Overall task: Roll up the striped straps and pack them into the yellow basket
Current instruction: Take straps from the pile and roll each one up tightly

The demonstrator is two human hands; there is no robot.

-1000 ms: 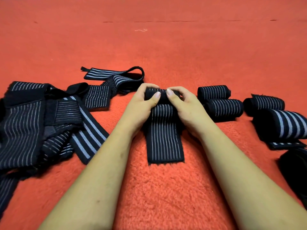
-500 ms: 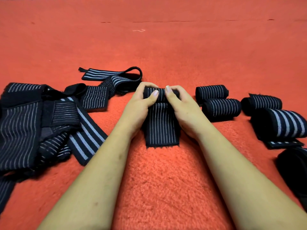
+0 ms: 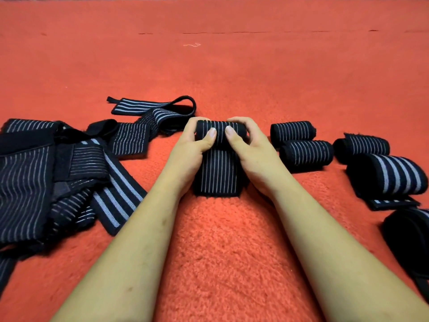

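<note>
Both hands grasp one strap [image 3: 218,175], centre of view, on the red carpet [image 3: 232,247].

- Left hand [image 3: 189,147]: curled round the left end of the strap's rolled part.
- Right hand [image 3: 254,149]: curled round the right end.
- Thumbs [image 3: 211,134] press the near face of the roll, fingers wrap over its far side.
- The unrolled tail lies flat between the two hands and ends level with the wrists.

Right of the grip: two finished rolls [image 3: 306,153], touching, just beside the right hand. Two more rolls [image 3: 390,175] lie farther right, the nearer one with wide stripes. A dark bundle [image 3: 408,238] at the frame edge is cut off, so its form is unclear.

Left of the grip: a pile [image 3: 34,173] of unrolled straps. A looped strap [image 3: 151,108] lies just beyond the left hand.
</note>
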